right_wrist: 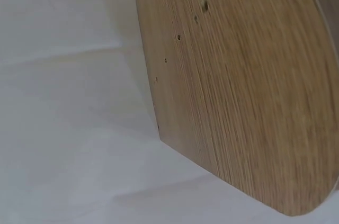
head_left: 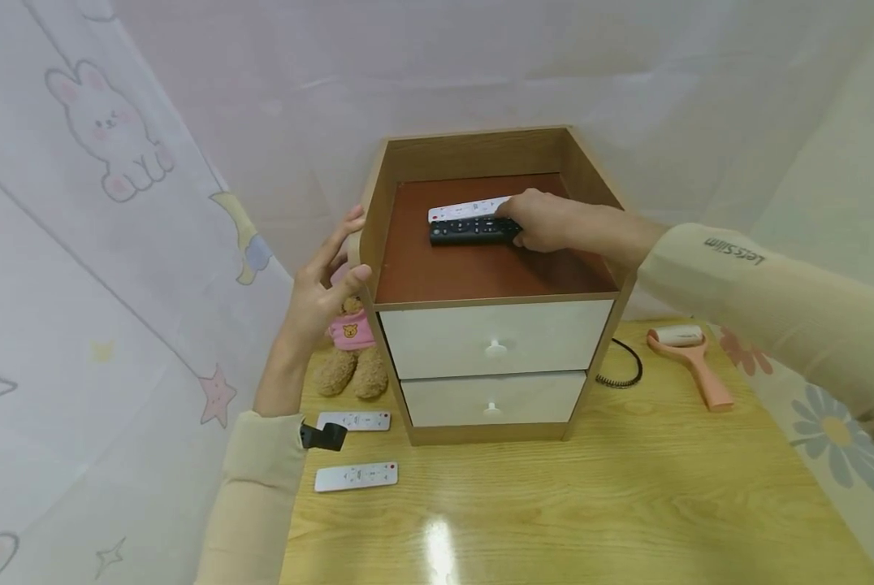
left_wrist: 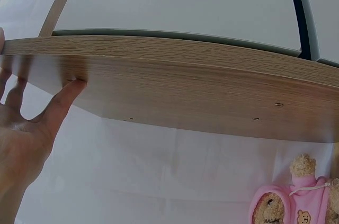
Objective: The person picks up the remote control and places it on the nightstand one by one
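Note:
A small wooden cabinet (head_left: pixel 495 435) with a brown top surface and two white drawers stands on the table. On its top, my right hand (head_left: pixel 547 219) holds the right end of a black remote control (head_left: pixel 469 231). A white remote control (head_left: pixel 462 210) lies just behind the black one, its right end partly covered by my fingers. My left hand (head_left: pixel 320 284) rests against the cabinet's left side panel (left_wrist: pixel 175 86), fingers mostly straight. The right wrist view shows the side panel (right_wrist: pixel 238 102) from outside but not the hand.
Two more white remotes, a rear one (head_left: pixel 356 421) and a front one (head_left: pixel 356 477), lie left of the cabinet. A teddy bear (head_left: pixel 352 333) in pink sits beside it. At right are a lint roller (head_left: pixel 696 366) and a black coiled cord (head_left: pixel 623 382).

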Motion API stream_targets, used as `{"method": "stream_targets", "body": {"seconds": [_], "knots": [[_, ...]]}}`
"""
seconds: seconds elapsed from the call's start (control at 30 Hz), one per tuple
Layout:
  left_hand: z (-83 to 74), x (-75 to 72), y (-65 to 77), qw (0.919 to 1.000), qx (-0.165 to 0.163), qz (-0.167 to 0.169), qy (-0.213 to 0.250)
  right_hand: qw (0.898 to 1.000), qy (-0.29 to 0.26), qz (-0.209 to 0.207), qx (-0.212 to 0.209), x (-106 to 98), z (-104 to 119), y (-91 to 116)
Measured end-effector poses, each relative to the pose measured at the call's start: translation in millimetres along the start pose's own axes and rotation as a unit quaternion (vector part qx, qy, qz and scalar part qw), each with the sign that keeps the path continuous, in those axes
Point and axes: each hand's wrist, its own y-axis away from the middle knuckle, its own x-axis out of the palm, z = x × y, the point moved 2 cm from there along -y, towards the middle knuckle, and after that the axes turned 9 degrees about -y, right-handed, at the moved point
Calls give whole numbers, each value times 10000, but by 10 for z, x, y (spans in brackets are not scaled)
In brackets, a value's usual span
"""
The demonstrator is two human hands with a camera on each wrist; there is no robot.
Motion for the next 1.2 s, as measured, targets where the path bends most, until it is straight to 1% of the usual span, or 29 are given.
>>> {"method": "stream_targets", "body": {"seconds": [0.07,0.27,0.4,0.53,0.63,0.73,0.83,1.0,1.1,1.2], "knots": [[3,-23,17,10000,-60,-5,-10,10000,-7,24,-67,3,11,-25],[5,-114,83,9990,-426,-102,10,9994,-25,110,-325,-39,64,-132],[18,-157,96,9989,-459,-89,63,9993,-72,209,-311,-46,73,-188],[35,-177,100,9988,-489,-60,70,9993,-94,170,-324,-38,71,-223],[42,-196,103,9985,-530,-58,77,9994,-116,133,-292,-49,85,-234],[41,-209,105,9986,-520,-63,35,9994,-182,105,-264,-108,103,-196],[40,-212,110,9985,-538,-60,-3,9988,-279,-100,-381,-227,119,-98],[26,-203,112,9985,-521,-74,-154,9933,-452,-801,-703,-448,77,207],[13,-195,93,9984,-502,-45,-266,9895,-679,-1120,-604,-522,2,450],[15,-180,73,9988,-427,-5,-257,9846,-917,-1404,-486,-534,-94,691]]}}
